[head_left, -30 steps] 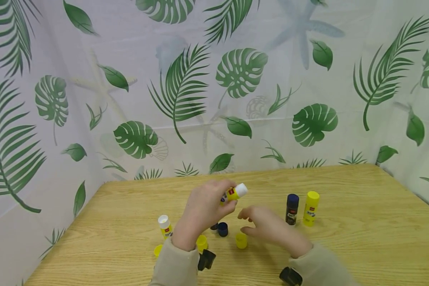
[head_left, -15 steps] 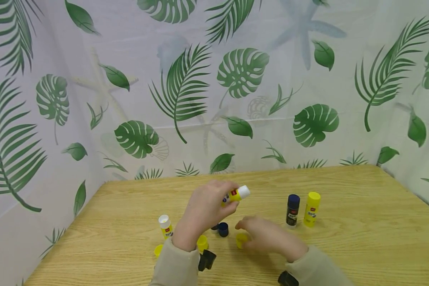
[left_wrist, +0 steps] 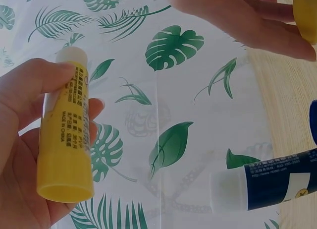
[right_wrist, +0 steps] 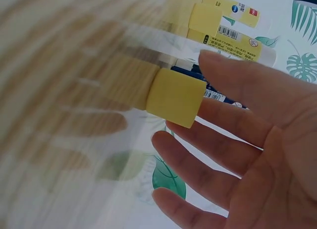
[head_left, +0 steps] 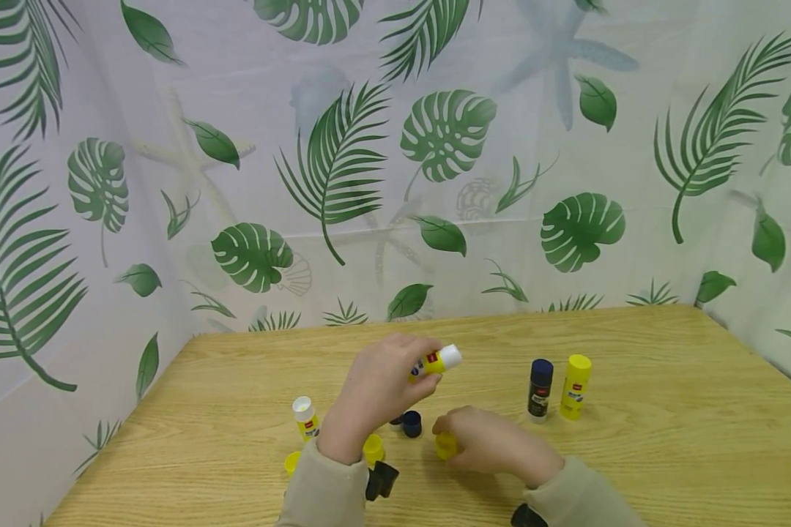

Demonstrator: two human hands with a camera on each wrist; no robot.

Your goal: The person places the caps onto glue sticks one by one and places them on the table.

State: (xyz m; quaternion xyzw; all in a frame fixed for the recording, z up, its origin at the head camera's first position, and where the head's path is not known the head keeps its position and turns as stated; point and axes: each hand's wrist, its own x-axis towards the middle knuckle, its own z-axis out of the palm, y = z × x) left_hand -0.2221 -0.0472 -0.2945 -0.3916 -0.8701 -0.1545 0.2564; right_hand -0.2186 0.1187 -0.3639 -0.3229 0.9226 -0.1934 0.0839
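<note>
In my left hand (head_left: 379,380) is a yellow glue stick (left_wrist: 67,140), held tilted above the table, its white end pointing right in the head view. The thumb lies along its side, and other fingers are partly hidden behind it. My right hand (head_left: 494,443) is low over the table at a small yellow cap (head_left: 445,445). In the right wrist view that cap (right_wrist: 177,97) stands in front of the fingertips, with the thumb (right_wrist: 218,65) apart from it and the other fingers loosely extended.
A navy glue stick (head_left: 540,391) and a yellow glue stick (head_left: 575,388) stand upright at right. An uncapped glue stick (head_left: 306,419) stands left of my left arm. Near that arm lie a navy cap (head_left: 411,424) and yellow caps, one (head_left: 373,449) beside the sleeve.
My right hand has moved down and left, bringing its fingers around the yellow cap. The left hand keeps its grip on the glue stick, almost still.
</note>
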